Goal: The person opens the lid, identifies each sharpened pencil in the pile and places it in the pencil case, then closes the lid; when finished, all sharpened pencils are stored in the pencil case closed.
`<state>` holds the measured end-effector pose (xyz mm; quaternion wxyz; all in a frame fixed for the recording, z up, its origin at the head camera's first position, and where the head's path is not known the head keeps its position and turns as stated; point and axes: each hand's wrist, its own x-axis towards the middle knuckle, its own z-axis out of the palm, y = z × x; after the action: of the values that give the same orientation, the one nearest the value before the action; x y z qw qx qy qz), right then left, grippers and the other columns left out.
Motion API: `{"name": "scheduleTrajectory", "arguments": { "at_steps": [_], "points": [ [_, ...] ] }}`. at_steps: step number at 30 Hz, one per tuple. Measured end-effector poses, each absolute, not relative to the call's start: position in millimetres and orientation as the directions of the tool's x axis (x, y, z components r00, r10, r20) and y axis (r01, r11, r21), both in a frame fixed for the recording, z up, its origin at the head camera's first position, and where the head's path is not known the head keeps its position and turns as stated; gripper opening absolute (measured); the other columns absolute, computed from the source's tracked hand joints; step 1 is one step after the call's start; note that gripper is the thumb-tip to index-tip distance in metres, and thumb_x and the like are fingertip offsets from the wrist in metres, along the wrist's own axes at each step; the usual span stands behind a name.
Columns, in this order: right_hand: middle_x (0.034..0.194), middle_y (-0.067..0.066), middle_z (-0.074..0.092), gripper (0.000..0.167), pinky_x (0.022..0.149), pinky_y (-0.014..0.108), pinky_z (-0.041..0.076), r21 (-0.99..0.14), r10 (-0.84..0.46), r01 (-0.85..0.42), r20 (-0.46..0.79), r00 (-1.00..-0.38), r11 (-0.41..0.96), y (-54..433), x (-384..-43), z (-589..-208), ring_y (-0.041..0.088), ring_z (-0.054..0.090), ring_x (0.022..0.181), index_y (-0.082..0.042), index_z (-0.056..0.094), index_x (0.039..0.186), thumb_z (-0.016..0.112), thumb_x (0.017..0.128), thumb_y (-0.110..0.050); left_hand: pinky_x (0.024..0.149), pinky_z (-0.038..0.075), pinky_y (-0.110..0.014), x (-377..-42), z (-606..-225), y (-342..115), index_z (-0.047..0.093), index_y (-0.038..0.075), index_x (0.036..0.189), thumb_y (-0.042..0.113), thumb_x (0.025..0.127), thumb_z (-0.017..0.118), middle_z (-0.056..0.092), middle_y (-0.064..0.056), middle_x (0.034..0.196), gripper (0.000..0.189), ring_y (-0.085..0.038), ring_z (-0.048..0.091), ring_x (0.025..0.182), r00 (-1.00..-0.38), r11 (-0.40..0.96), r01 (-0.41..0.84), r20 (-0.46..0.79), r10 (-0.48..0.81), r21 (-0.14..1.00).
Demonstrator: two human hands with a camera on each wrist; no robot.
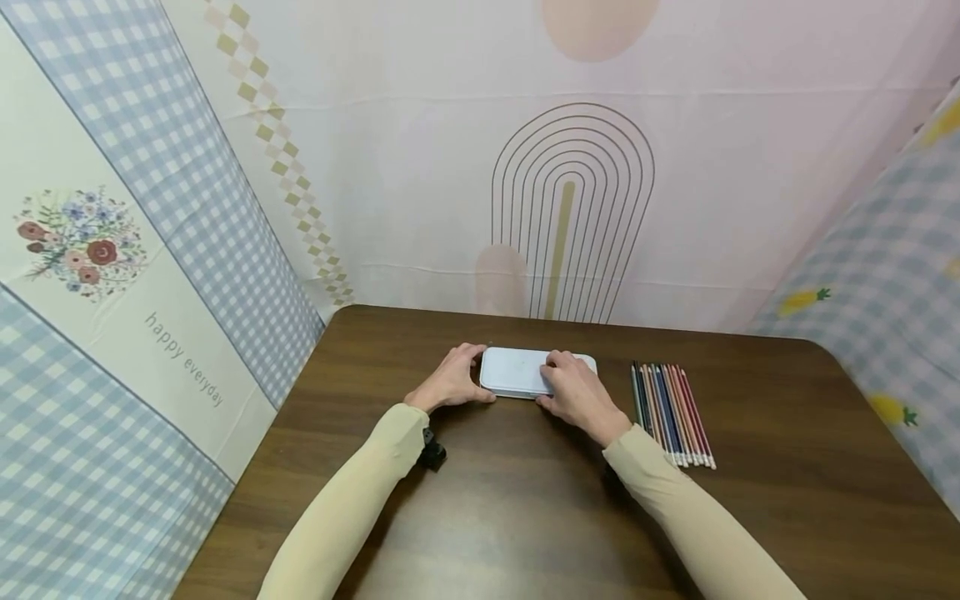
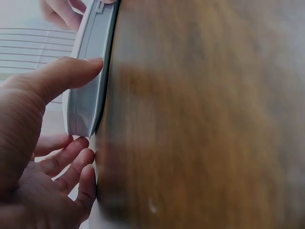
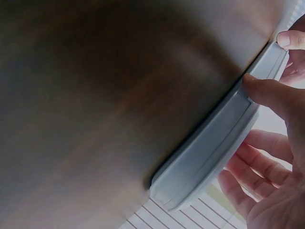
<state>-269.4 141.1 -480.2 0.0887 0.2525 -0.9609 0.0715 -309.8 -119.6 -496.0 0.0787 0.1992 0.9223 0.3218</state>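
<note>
A flat, pale blue-white pencil case point(image 1: 513, 368) lies lengthwise near the table's far edge, its lid down. My left hand point(image 1: 453, 380) grips its left end, with the thumb point(image 2: 76, 72) on the front side and the fingers around the end and back. Over the right half of the case, my right hand point(image 1: 579, 392) has its fingers bent on the lid. In the right wrist view its thumb point(image 3: 267, 90) presses the front side, by the small catch point(image 2: 99, 6) that shows in the left wrist view. The inside of the case is hidden.
Several coloured pencils point(image 1: 667, 408) lie side by side to the right of the case, their white-tipped ends toward me and partly behind my right sleeve. The brown wooden table point(image 1: 480, 517) meets a patterned cloth point(image 1: 420, 208) at its far edge.
</note>
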Motion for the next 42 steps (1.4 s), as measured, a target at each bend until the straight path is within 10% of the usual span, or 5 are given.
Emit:
{"name": "scheduleTrajectory", "arguments": {
  "at_steps": [32,42],
  "points": [
    [0.094,0.009,0.068,0.026,0.069,0.037,0.06,-0.023,-0.554,-0.573,0.231,-0.8,0.819,142,-282,-476,0.023,0.062,0.084,-0.003,0.08,0.092,0.093,0.078,-0.021,0.122,0.047,-0.053,-323,-509,-110,0.051,0.004,0.158,0.02,0.075,0.1,0.061,-0.019,0.15,0.099,-0.036,0.057,0.138,-0.936,0.665,0.25,0.0,0.352,0.704],
    [0.105,0.014,0.075,0.027,0.077,0.04,0.064,-0.077,-0.556,-0.585,0.233,-0.798,0.807,147,-284,-474,0.026,0.068,0.094,-0.001,0.082,0.099,0.092,0.08,-0.018,0.119,0.053,-0.048,-325,-510,-111,0.052,0.001,0.156,0.017,0.072,0.101,0.06,-0.019,0.152,0.098,-0.035,0.062,0.137,-0.933,0.639,0.247,0.001,0.36,0.729]
  ]
}}
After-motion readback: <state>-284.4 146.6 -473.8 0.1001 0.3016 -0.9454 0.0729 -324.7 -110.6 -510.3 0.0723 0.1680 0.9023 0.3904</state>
